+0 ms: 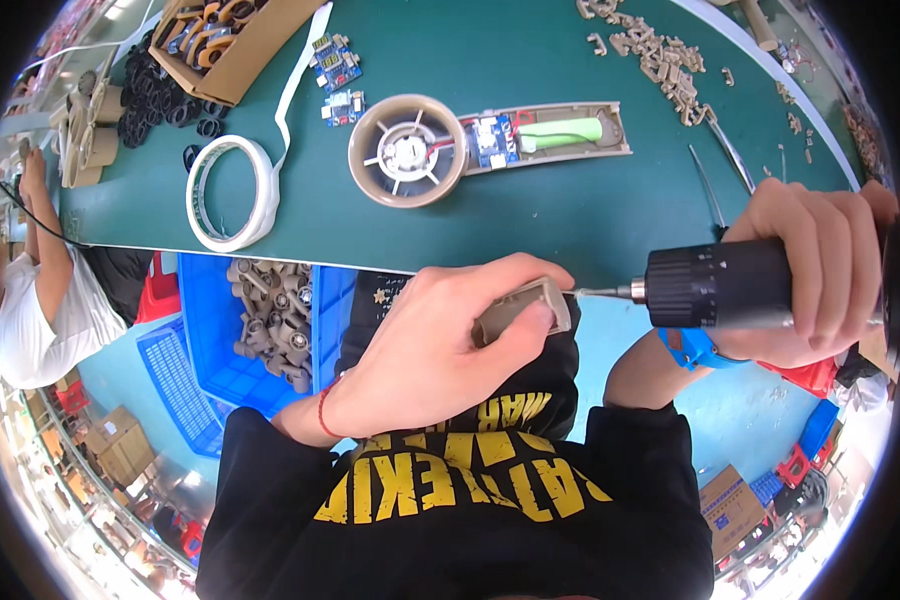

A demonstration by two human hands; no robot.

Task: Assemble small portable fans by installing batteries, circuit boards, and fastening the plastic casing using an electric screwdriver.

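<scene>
My left hand [425, 335] is closed around a small hollow beige plastic shell [558, 306], held in front of the table edge. My right hand [820, 260] grips a black power drill [715, 287], which lies level and points left. Its thin bit [607, 292] reaches the open end of the shell; whether the tip touches it, I cannot tell. Beyond my hands, on the green table, lies an open handheld fan [359, 150] with a round beige housing. In its handle [611, 150] sit a blue circuit board [492, 141] and a green battery [562, 133].
A white tape roll [198, 200], small circuit boards [336, 64], black rings [150, 100] and a cardboard box [232, 82] occupy the table's left. Small beige parts [665, 65] and metal tools [730, 150] lie right. Below stands a blue crate [200, 330]; another person [40, 310] is at left.
</scene>
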